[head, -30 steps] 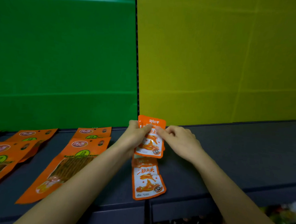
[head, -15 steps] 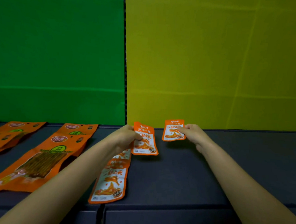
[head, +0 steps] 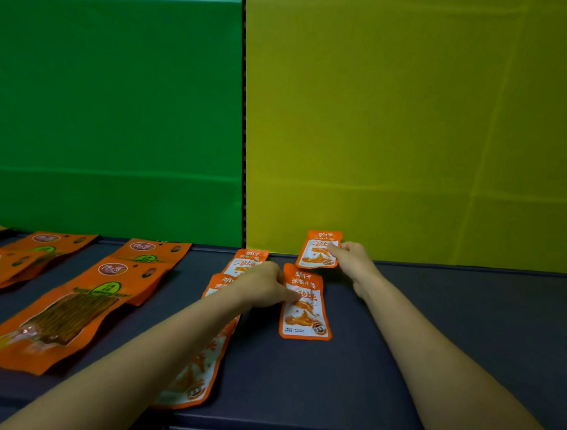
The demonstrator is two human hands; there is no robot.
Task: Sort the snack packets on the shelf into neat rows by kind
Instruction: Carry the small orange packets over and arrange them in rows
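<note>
Right hand (head: pixel 352 261) grip pinches rear packet (head: pixel 318 251); left hand (head: pixel 262 286) fingers, seemingly flat, press front packet (head: pixel 305 314)

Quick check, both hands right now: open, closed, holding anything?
Left hand: fingers pressing the flat small orange-and-white snack packet onto the shelf, not gripping.
Right hand: pinching the small orange-and-white packet at the back wall.

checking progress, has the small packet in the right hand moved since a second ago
Yes. The small packet was at the green-yellow seam in both hands; now the right hand holds it right of the seam, at the yellow wall.
</note>
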